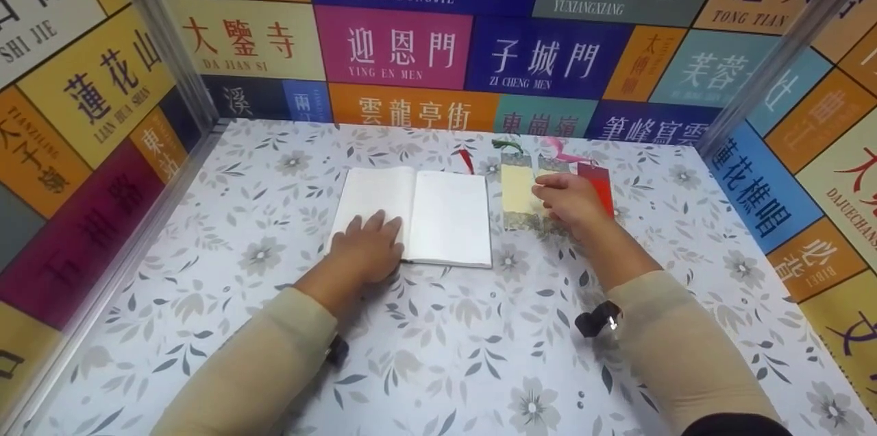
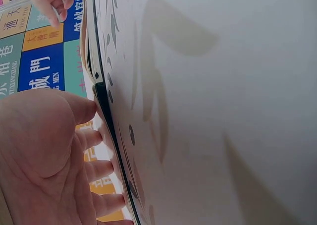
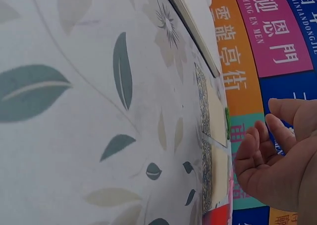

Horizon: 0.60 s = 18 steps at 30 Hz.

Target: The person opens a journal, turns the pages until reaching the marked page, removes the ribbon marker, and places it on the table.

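An open notebook (image 1: pixel 450 216) with blank white pages lies on the table in the head view. My left hand (image 1: pixel 370 244) rests on its left page, fingers spread and the fingertips pressing the paper. Right of the notebook lie two cream bookmarks (image 1: pixel 516 188) with patterned ends, one with a green tassel (image 1: pixel 507 146), the other with a pink tassel (image 1: pixel 556 147). Beside them is a red bookmark (image 1: pixel 595 179). Over the bookmarks hovers my right hand (image 1: pixel 569 199), partly hiding them. The right wrist view shows its fingers loosely bent, with nothing visible between them.
A red tassel (image 1: pixel 466 162) shows at the notebook's far edge. The floral tabletop (image 1: pixel 438 354) is bounded at the back and sides by panels (image 1: pixel 397 49) of colourful lettered signs. Clear strips (image 1: pixel 168 45) stand at the corners.
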Tool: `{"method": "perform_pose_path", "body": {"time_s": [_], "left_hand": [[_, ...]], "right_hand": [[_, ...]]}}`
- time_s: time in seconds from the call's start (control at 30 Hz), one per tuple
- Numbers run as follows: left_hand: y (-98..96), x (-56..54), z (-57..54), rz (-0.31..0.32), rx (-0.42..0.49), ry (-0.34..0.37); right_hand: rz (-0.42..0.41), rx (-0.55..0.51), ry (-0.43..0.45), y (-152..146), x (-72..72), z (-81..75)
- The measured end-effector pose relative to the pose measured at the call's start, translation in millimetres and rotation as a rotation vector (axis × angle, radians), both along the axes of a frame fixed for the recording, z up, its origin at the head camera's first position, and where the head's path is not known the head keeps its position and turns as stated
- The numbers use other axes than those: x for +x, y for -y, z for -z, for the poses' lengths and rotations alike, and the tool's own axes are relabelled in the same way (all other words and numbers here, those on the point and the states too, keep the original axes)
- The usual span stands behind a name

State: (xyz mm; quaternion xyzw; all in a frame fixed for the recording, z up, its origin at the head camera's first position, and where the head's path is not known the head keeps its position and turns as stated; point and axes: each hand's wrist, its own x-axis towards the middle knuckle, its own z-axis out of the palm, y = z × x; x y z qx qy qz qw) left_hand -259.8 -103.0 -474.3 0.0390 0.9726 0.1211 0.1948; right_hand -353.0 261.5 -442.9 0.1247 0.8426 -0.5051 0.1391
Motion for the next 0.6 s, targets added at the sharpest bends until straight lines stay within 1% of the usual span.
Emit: {"method": "perform_pose_path", "body": {"time_s": [0.07, 0.2, 0.3, 0.43, 0.6], "left_hand": [[0.0, 0.9, -0.9, -0.002, 0.004, -0.001], [-0.2, 3.3, -2.5, -0.011, 0.015, -0.011], [-0.3, 4.1, -2.9, -0.015, 0.019, -0.013], [-0.1, 3.3, -2.3, -0.017, 0.014, -0.008], [-0.1, 1.6, -1.8, -0.017, 0.008, -0.006]], "right_hand": [[-0.017, 0.007, 0.003, 5.9, 3.3, -0.4], [-0.075, 0.039, -0.019, 18.5, 9.6, 0.2], [-0.136, 0.086, -0.062, 27.8, 14.5, 2.3], [-0.18, 0.137, -0.088, 40.1, 20.8, 5.4], [-0.242, 0.148, -0.067, 51.3, 26.7, 10.1]]}}
